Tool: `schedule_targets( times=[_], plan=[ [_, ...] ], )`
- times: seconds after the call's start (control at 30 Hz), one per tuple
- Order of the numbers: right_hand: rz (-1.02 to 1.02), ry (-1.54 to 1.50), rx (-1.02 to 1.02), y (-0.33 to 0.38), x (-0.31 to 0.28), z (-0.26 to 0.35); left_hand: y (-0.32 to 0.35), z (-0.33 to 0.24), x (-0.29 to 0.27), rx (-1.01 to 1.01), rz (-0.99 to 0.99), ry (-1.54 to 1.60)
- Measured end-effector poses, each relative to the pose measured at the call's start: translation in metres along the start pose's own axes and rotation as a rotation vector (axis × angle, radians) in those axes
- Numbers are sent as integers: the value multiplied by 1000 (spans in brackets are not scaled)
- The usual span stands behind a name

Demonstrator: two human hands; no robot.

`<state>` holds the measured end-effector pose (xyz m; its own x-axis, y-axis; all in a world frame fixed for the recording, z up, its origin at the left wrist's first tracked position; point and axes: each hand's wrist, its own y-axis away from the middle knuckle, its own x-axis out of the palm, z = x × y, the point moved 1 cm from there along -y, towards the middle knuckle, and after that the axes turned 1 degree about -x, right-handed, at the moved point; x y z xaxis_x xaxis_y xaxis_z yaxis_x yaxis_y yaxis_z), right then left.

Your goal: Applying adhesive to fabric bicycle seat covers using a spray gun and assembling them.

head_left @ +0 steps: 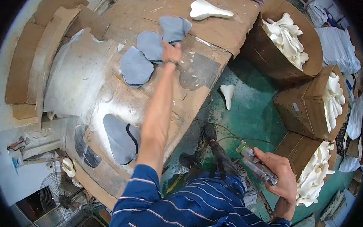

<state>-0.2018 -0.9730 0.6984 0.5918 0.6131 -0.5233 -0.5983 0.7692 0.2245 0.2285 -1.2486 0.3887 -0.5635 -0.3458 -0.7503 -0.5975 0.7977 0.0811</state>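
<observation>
My left hand (171, 52) reaches across the cardboard-covered table (218, 31), its fingers closed at the lower edge of a slightly blurred grey fabric saddle cover (173, 27). Beside it lie two small stacks of grey covers, a middle one (149, 45) and a nearer one (135, 66). Closer to me rests a larger grey cover (120, 139) with a dark curved edge. Off the table's right side, my right hand (279, 172) is wrapped round a grey tool that looks like a spray gun (257, 164), with a green end and a thin hose near it.
A white saddle-shaped foam piece (209, 10) lies at the table's far end; another foam piece (227, 95) is on the green floor. To the right stand a round bin (255, 43) and cardboard boxes (300, 111) full of such pieces. A fan (65, 200) stands lower left.
</observation>
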Motion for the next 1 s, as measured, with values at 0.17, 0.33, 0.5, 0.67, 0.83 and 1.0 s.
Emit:
schedule_targets(
  times=[0.17,0.33,0.5,0.67,0.83,1.0],
  plan=[
    [84,-23,-106,-20,-5,16,212,46,33,174,377,347],
    [275,-18,-384,-41,-5,66,395,193,-35,-158,691,510],
    [383,52,-483,-58,17,95,520,338,-102,-553,579,23],
    [387,147,-582,-62,41,144,675,489,-127,-1136,412,231],
    [302,157,-579,-61,84,170,744,503,-125,-1443,322,709],
    [253,282,-583,-40,136,214,733,473,-134,-1440,4,754]
  ],
)
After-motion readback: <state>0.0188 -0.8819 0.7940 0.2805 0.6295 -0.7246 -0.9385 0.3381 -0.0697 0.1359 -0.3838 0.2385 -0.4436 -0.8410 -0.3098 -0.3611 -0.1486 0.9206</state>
